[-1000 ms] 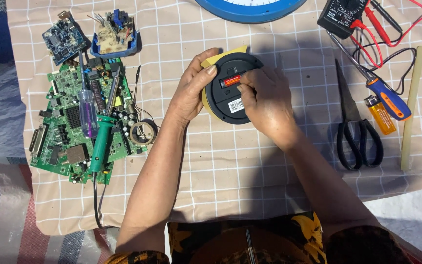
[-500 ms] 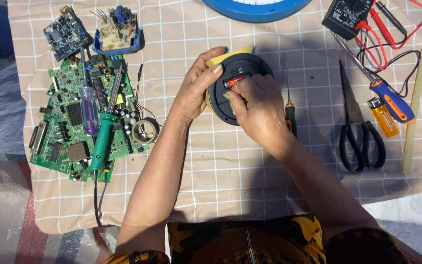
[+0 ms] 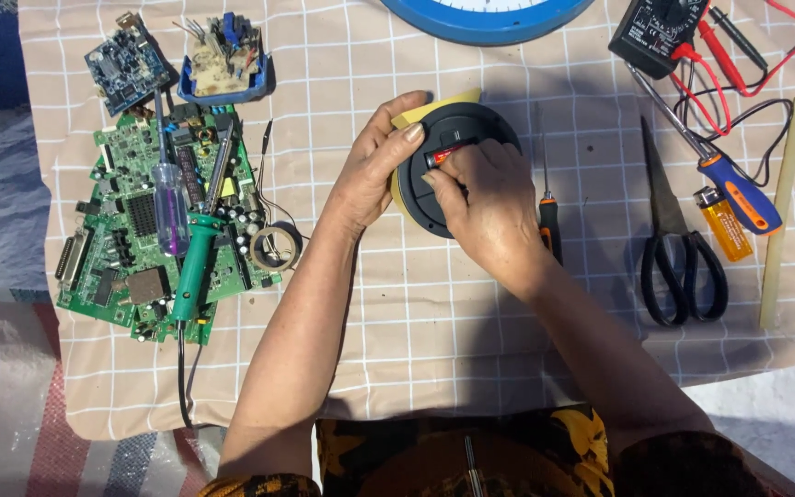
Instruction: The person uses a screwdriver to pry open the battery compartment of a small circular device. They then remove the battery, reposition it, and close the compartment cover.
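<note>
We are viewing a bright, evenly daylit scene. The left hand (image 3: 370, 175) and right hand (image 3: 485, 207) are casting soft shadows toward the person's body. Focus is holding sharp around both hands; no glare or blur is showing.

Two bare hands and forearms enter from the near edge. Left hand (image 3: 372, 175): no ring, no watch, no glove; nails short and unpainted, thumbnail plainly visible. Forearm bare to the elbow, no sleeve showing. Right hand (image 3: 485, 207): likewise without ring, band or glove; knuckles and tendons stand out across the back. Right forearm bare along most of its length; a dark sleeve edge shows at the near right corner. Garment (image 3: 453, 456) at the near edge: dark, near-black cloth printed with yellow-orange floral or leaf shapes, creased over the lap.
</note>
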